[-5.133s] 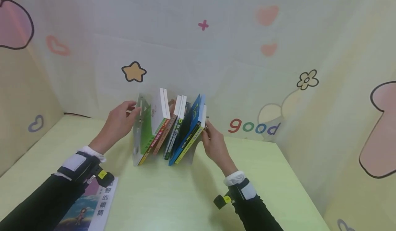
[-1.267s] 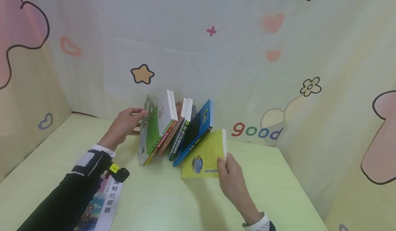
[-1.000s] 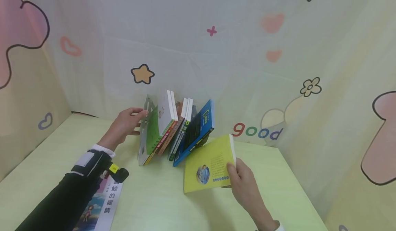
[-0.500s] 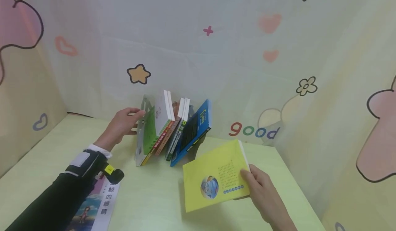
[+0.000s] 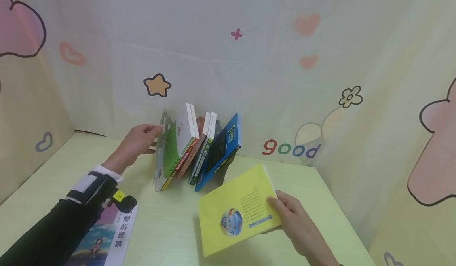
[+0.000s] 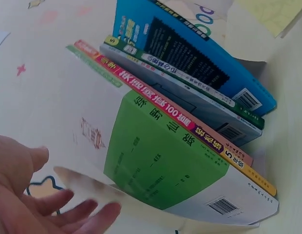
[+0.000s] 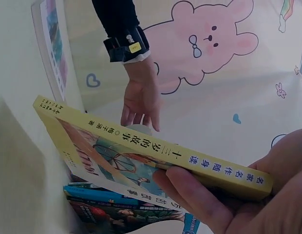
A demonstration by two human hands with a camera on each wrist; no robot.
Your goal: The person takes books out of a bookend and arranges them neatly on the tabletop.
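My right hand (image 5: 299, 222) grips a thin yellow book (image 5: 236, 210) by its right edge, thumb on the back cover and fingers beneath. The book is tilted above the front of the table, and its yellow spine (image 7: 141, 141) shows in the right wrist view. A row of books leans to the right near the back, with a blue book (image 5: 228, 137) at its right end and a green-and-white book (image 6: 156, 151) at its left end. My left hand (image 5: 137, 143) is at the pale bookend (image 5: 159, 171) left of the row, fingertips at its upper edge.
A picture book (image 5: 122, 238) with a blue scene on its cover lies flat at the front left, partly under my left sleeve (image 5: 50, 234). A printed cloth wall (image 5: 213, 72) stands behind the pale green table (image 5: 164, 226).
My right hand has pulled the yellow book out from the row's right end and brought it forward. The blue book leans lower than before. My left hand has stayed at the bookend.
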